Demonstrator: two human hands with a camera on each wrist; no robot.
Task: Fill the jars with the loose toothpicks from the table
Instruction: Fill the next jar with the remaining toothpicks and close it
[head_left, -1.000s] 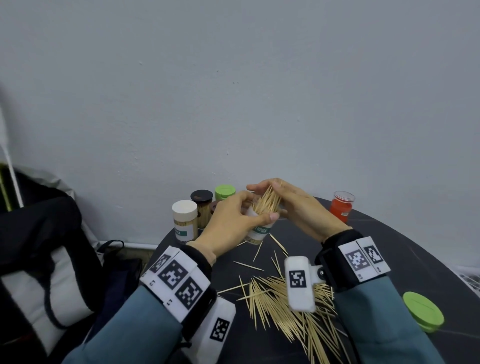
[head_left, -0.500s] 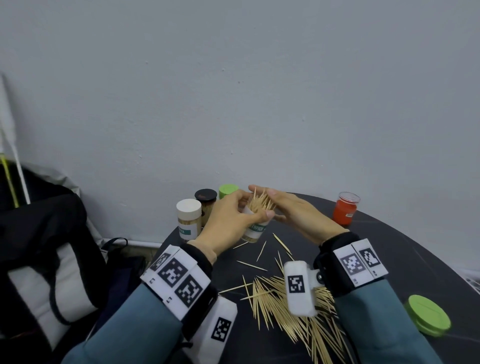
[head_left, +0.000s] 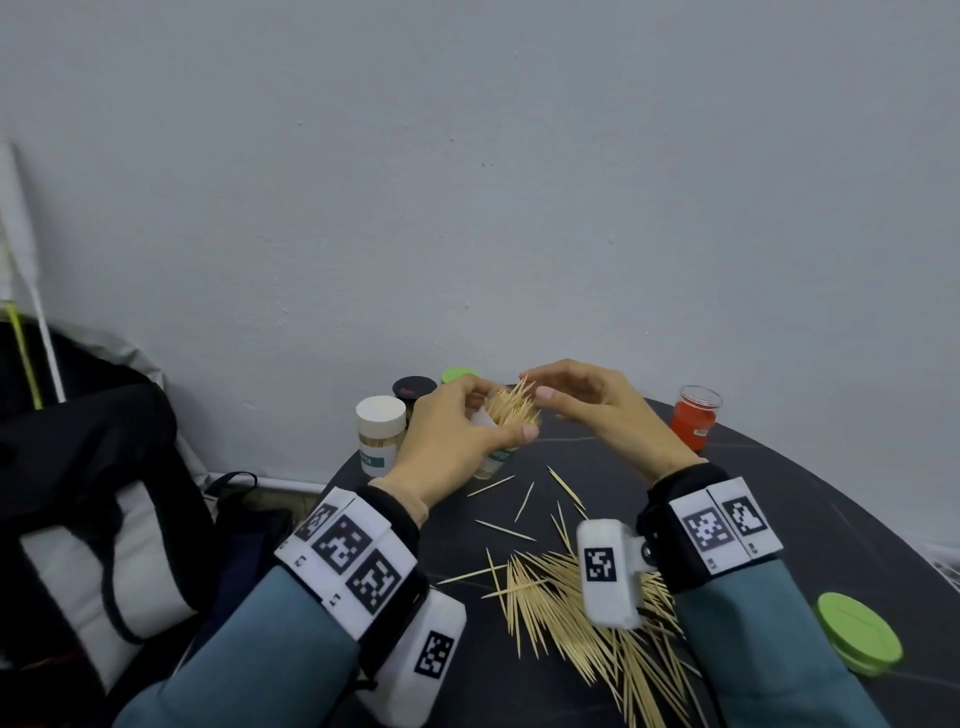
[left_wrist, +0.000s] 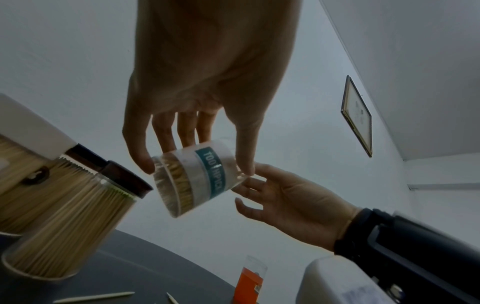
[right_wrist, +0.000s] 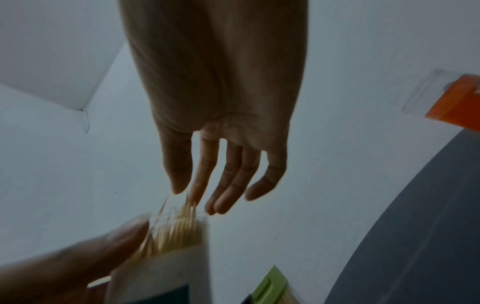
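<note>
Left hand (head_left: 457, 436) curled in grip; right hand (head_left: 597, 410) loosely spread.

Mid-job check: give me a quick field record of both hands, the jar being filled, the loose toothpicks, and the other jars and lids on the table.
left hand: grips the clear labelled toothpick jar, lifted and tilted
right hand: fingers relaxed at the jar mouth, holding nothing
jar in hand: open, packed, toothpick tips sticking out unevenly
loose toothpicks: big pile on the dark round table, a few strays beyond it
capped jars: white-lidded, dark-lidded, green-lidded, at the far left
orange open jar: far right, no lid
loose green lid: near right edge
</note>
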